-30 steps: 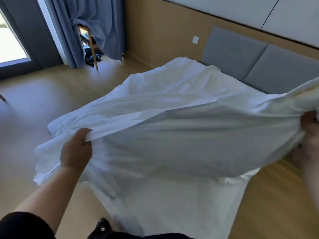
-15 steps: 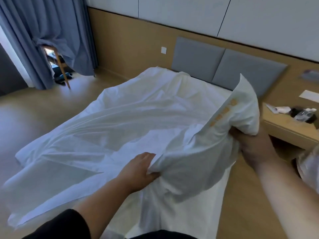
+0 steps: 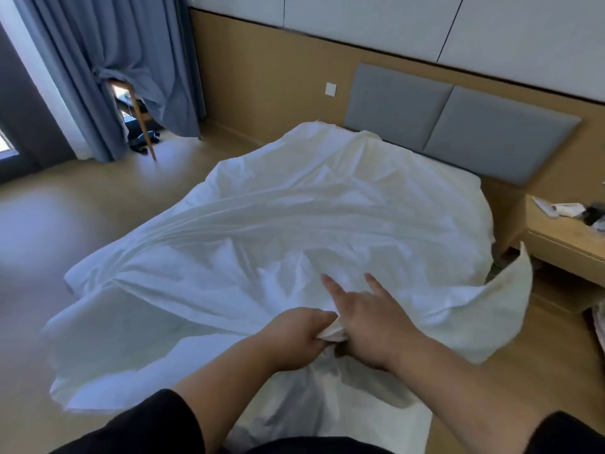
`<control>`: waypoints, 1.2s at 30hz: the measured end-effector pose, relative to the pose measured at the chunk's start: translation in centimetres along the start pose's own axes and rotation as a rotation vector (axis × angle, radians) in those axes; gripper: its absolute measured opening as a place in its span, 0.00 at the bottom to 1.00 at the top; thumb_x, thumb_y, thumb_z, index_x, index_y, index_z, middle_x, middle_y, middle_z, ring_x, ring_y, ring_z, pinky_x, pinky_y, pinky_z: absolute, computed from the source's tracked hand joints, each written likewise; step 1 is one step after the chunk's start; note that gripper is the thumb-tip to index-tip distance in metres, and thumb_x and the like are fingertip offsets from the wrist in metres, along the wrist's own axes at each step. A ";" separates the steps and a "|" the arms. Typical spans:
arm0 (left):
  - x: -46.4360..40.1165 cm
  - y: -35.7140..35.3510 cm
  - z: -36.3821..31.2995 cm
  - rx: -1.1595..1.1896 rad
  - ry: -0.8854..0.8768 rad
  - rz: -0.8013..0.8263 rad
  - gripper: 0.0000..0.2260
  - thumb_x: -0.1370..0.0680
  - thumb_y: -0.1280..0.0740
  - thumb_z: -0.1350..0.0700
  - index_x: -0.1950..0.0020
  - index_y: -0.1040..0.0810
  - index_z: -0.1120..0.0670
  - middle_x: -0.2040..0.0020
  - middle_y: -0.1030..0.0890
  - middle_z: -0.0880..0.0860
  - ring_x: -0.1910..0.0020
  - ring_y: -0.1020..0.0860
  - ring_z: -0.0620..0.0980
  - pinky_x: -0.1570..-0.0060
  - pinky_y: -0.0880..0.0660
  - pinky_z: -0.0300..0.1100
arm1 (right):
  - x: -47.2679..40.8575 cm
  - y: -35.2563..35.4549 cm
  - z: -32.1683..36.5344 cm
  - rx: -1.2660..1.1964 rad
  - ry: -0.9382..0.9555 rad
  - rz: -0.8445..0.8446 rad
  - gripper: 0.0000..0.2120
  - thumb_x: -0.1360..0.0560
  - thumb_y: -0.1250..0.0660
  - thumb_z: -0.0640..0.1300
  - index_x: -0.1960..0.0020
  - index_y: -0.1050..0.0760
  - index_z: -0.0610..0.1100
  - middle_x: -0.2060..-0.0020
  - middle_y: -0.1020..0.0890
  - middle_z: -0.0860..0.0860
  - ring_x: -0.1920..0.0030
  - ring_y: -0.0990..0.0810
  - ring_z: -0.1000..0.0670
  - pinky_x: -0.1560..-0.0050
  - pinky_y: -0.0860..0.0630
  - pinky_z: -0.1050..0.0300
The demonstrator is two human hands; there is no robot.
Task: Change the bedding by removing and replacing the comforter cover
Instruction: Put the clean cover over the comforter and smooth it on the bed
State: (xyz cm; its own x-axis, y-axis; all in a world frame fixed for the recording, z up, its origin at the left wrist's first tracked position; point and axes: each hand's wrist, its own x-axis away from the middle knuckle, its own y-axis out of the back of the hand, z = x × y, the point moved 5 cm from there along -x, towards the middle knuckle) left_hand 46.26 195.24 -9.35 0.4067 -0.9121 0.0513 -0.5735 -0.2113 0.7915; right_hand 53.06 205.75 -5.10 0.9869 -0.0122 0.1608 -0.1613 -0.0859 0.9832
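A white comforter cover (image 3: 262,231) lies crumpled across the bed, reaching from the grey headboard (image 3: 451,122) to the foot, where I stand. My left hand (image 3: 294,332) grips a bunched fold of the cover at the near edge. Right beside it, my right hand (image 3: 366,319) touches the same fold, with its index and little finger stretched out over the cloth. A loose corner of the cover (image 3: 510,290) with yellowish marks hangs in the air off the bed's right side.
A wooden nightstand (image 3: 563,237) with small items stands right of the bed. Blue curtains (image 3: 108,70) and a wooden chair leg (image 3: 144,132) are at the far left. Wood floor (image 3: 65,217) lies left of the bed.
My right hand let go of the raised corner and came down next to my left hand. The lifted cover dropped and spread over the bed; its corner trails to the right.
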 end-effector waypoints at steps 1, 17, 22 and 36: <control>0.4 -0.3 0.8 0.007 0.015 -0.018 0.08 0.21 0.37 0.50 0.46 0.24 0.53 0.51 0.19 0.51 0.52 0.23 0.52 0.53 0.26 0.48 | -0.5 -0.7 -0.9 -0.022 -0.036 0.058 0.37 0.25 0.35 0.56 0.22 0.47 0.49 0.44 0.20 0.48 0.44 0.20 0.42 0.40 0.29 0.48; 3.6 -8.1 14.3 -0.249 0.335 0.021 0.20 0.27 0.35 0.49 0.35 0.30 0.50 0.39 0.25 0.51 0.38 0.27 0.55 0.39 0.33 0.47 | 7.8 -5.8 -15.5 0.037 -0.259 0.051 0.07 0.27 0.34 0.49 0.59 0.33 0.56 0.66 0.25 0.58 0.64 0.24 0.53 0.68 0.26 0.52; 9.0 -10.4 17.5 -0.138 0.475 0.292 0.38 0.26 0.34 0.37 0.21 0.43 0.48 0.21 0.40 0.48 0.23 0.40 0.51 0.25 0.42 0.47 | 6.9 -15.8 -12.4 0.156 -0.243 0.555 0.15 0.26 0.39 0.51 0.40 0.33 0.58 0.46 0.24 0.55 0.43 0.23 0.49 0.51 0.31 0.51; 29.7 4.9 28.6 -0.043 0.966 -0.122 0.21 0.21 0.37 0.44 0.29 0.29 0.47 0.31 0.26 0.48 0.34 0.27 0.50 0.37 0.29 0.45 | -15.3 -8.0 17.3 -0.281 0.114 0.315 0.23 0.23 0.37 0.62 0.30 0.34 0.57 0.41 0.22 0.56 0.46 0.22 0.53 0.47 0.24 0.56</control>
State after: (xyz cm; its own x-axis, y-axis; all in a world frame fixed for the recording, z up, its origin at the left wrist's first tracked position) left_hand 35.17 157.08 -21.42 0.8807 -0.1996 0.4295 -0.4699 -0.2548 0.8451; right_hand 39.25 189.41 -16.93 0.8853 0.1172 0.4501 -0.4646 0.1790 0.8672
